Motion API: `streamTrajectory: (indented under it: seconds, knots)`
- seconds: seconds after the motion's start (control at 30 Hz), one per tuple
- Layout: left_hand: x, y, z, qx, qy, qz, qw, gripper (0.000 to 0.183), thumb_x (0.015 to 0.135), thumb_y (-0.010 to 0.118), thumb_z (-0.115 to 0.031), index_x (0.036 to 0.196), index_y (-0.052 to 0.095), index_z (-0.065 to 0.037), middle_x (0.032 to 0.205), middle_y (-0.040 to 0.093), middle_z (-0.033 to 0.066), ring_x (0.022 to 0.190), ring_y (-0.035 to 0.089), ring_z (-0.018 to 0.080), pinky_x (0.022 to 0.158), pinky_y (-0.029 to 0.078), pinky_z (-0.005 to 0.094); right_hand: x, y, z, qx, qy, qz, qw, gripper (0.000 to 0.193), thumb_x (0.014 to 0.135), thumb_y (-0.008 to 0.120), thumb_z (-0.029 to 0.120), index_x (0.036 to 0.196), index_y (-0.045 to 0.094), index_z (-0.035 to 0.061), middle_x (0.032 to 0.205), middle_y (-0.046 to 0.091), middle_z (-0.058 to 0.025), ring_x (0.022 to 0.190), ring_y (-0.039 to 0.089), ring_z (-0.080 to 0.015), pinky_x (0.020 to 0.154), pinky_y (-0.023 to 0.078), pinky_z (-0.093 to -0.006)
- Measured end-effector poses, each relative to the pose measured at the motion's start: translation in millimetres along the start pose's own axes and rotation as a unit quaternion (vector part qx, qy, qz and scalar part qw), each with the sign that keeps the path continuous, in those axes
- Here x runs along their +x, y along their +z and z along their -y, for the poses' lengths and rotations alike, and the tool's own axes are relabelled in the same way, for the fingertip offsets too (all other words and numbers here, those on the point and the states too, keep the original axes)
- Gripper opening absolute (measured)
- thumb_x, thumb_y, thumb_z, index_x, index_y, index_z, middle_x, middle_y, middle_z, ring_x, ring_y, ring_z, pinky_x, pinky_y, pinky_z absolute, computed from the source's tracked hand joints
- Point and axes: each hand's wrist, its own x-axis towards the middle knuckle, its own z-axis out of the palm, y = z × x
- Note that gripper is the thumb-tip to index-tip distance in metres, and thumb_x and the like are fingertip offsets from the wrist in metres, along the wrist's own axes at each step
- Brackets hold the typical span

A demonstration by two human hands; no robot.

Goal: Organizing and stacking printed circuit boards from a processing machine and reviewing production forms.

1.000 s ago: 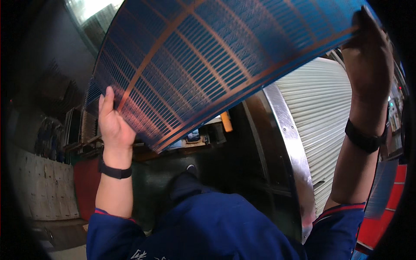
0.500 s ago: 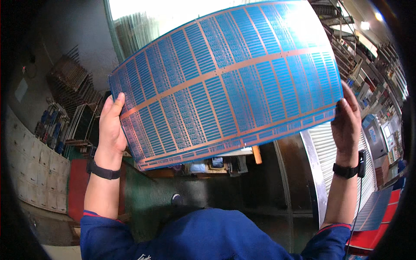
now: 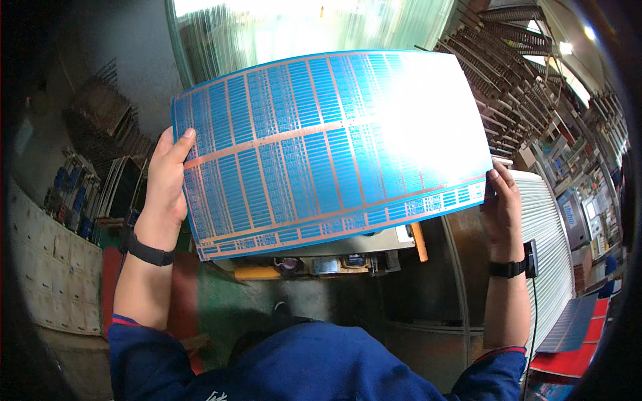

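White glare obscures the right-hand portion of the blue-and-copper patterned panel, which itself hides part of the fingers of the left grip and right grip and much of the bench. The lower edge cuts off the navy shirt, which partly covers the shoe. Articles at far right are too small to identify.

Sheet panel: thin, rectangular, blue, printed with copper-coloured bands and fine repeating rows. Suspended by its short edges between left hand and right hand, patterned face visible, right end higher in view. Glare obscures much of the right half.
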Motion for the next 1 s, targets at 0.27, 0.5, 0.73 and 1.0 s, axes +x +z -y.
streamTrajectory:
  seconds: [0.27, 0.5, 0.73, 1.0]
  knots:
    - [-8, -13, 1, -0.023, 0.056, -0.037, 0.997, 0.03, 0.103, 0.057, -0.016, 0.128, 0.053, -0.001, 0.116, 0.066, 0.0097, 0.104, 0.065, 0.0165, 0.093, 0.053, 0.0337, 7, 11, 8, -0.114, 0.007, 0.111, 0.987, 0.053, 0.095, 0.064, 0.011, 0.144, 0.047, -0.0009, 0.124, 0.064, -0.0104, 0.106, 0.063, -0.0167, 0.091, 0.053, -0.0301]
    - [-3, 0, -41, 0.087, 0.278, -0.053, 0.955, 0.029, 0.104, 0.057, -0.019, 0.128, 0.053, -0.004, 0.123, 0.064, 0.0059, 0.109, 0.06, 0.0125, 0.095, 0.048, 0.03, 38, -8, 37, -0.26, -0.255, 0.048, 0.93, 0.045, 0.096, 0.063, -0.002, 0.138, 0.051, 0.0022, 0.114, 0.066, -0.0074, 0.101, 0.064, -0.0136, 0.088, 0.054, -0.0286]
    - [8, -30, 7, 0.006, 0.227, -0.104, 0.968, 0.038, 0.107, 0.049, -0.021, 0.142, 0.039, -0.01, 0.138, 0.053, 0.0072, 0.126, 0.053, 0.0217, 0.106, 0.044, 0.0413, 69, 20, -38, -0.305, -0.164, 0.082, 0.934, 0.018, 0.098, 0.065, 0.006, 0.115, 0.062, -0.0002, 0.096, 0.066, 0.0006, 0.085, 0.059, -0.0066, 0.077, 0.048, -0.0234]
    - [20, -66, 53, -0.014, 0.218, -0.116, 0.969, 0.042, 0.105, 0.055, -0.02, 0.142, 0.039, -0.01, 0.131, 0.055, 0.0072, 0.112, 0.057, 0.0189, 0.099, 0.048, 0.0374, 88, 54, -104, -0.327, -0.107, 0.087, 0.935, 0.012, 0.096, 0.068, 0.009, 0.102, 0.063, 0.0009, 0.083, 0.06, 0.0025, 0.073, 0.053, -0.0043, 0.066, 0.044, -0.0205]
